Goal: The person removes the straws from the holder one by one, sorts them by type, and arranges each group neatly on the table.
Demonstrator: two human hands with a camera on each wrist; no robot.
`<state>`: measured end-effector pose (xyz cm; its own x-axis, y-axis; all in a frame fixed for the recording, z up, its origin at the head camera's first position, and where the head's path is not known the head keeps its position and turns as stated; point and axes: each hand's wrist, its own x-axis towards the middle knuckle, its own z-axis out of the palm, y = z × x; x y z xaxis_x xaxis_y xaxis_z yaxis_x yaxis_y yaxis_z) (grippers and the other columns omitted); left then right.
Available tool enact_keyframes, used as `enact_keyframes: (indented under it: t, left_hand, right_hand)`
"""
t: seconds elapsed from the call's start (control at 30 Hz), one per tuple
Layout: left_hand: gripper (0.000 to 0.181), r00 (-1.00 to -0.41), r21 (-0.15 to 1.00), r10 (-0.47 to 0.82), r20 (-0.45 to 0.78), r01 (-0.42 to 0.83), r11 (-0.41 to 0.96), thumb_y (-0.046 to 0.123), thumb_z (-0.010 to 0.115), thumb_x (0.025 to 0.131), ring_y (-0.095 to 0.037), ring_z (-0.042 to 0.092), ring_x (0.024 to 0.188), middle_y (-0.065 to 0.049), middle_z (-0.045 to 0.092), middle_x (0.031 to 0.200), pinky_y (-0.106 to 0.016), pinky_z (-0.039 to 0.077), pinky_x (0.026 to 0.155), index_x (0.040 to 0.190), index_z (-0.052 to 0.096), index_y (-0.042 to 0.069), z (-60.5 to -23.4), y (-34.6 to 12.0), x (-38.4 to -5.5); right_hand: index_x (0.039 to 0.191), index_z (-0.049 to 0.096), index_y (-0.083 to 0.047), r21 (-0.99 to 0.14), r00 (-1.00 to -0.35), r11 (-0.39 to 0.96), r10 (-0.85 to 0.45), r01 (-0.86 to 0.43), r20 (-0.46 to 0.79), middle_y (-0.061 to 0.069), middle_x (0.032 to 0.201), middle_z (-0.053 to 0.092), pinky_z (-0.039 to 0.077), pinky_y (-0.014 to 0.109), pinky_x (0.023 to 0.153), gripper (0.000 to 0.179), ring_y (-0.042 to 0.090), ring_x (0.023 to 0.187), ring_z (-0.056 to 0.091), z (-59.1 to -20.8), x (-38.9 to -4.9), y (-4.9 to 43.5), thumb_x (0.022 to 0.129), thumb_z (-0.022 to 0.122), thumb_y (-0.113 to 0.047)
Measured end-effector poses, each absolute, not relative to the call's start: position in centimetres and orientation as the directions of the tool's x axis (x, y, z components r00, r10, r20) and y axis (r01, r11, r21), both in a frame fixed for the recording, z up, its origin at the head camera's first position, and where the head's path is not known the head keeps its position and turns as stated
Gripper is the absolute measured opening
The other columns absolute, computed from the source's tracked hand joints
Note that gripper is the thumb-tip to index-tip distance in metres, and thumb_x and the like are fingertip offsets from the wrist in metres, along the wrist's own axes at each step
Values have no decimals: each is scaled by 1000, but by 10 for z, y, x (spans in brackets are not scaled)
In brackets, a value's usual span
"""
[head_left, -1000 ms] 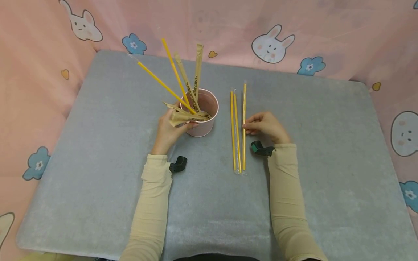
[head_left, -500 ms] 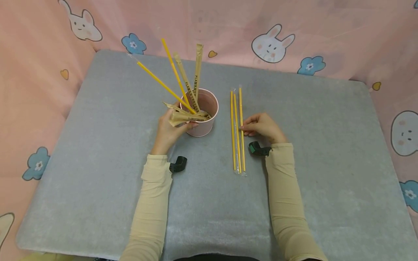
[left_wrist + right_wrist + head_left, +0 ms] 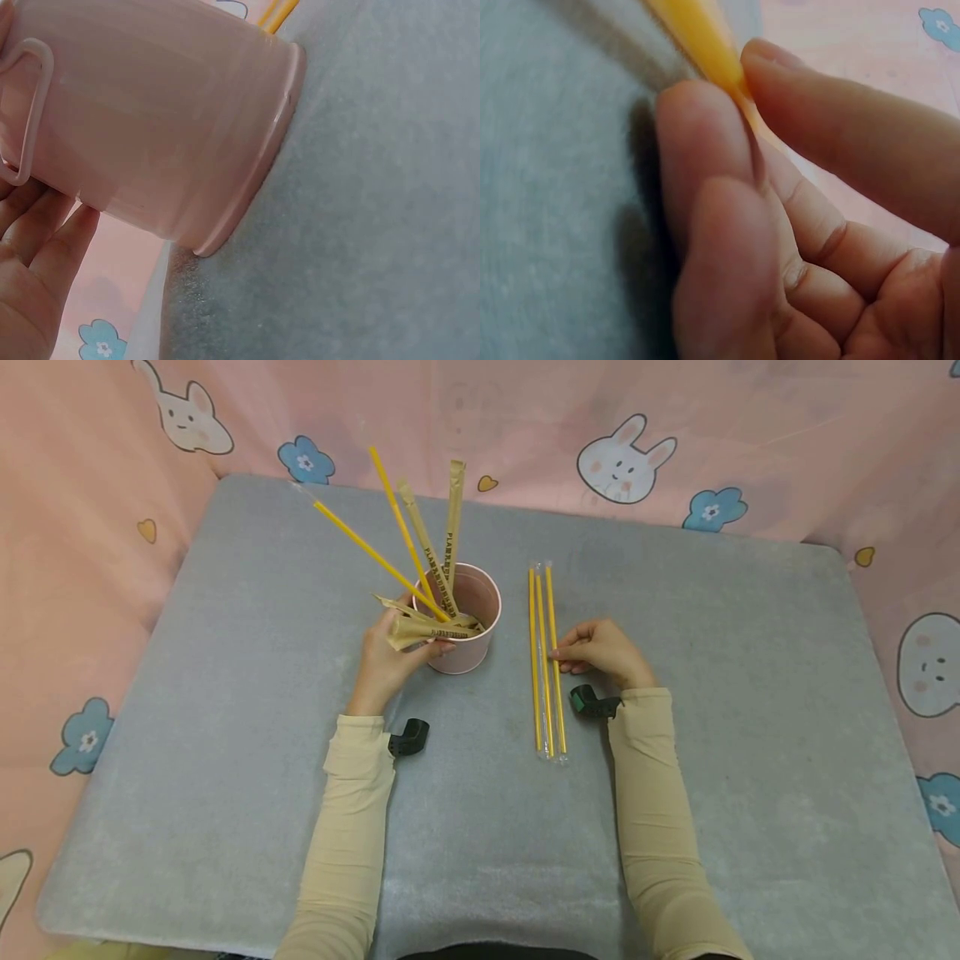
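In the head view my left hand (image 3: 381,662) grips the side of a small pink metal pail (image 3: 462,657), thumb near its rim. Its wire handle shows in the left wrist view, where the pail (image 3: 157,120) meets the table. Several paper-wrapped straws (image 3: 453,518) and two yellow straws (image 3: 395,510) lean out of the pail. To the right of it, my right hand (image 3: 606,653) pinches a clear-wrapped yellow straw (image 3: 560,714) between thumb and fingers. The right wrist view shows that straw (image 3: 701,41) close up. Just left of it lie two more yellow straws (image 3: 535,668), almost parallel.
A grey cloth-topped table (image 3: 225,793) carries everything. Behind it and at both sides hangs a pink curtain (image 3: 517,435) with rabbits and flowers. Black wrist cameras (image 3: 409,737) stick out inward from both sleeves.
My right hand has shifted slightly left with the pinched straw, bringing it up beside the other two. The straw's far end has swung left. My left hand and the pail have stayed put.
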<state>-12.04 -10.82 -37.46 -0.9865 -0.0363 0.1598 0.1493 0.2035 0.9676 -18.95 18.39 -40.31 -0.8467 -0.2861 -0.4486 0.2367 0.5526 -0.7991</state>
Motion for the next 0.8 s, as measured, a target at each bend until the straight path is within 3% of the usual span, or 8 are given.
enact_keyframes:
  t: [0.8]
  left_hand:
    - [75,-986,966,-33,164,154,207,-1,82,69,-17,53,89,-23,64,108,-25,42,81,135,48,-4,-377,-110,-122]
  right_hand:
    - [93,65,13,-799,-857,557,-276,227,-436,4,68,67,53,25,57,25,10,59,63,-406,-190,183,86,70,-11]
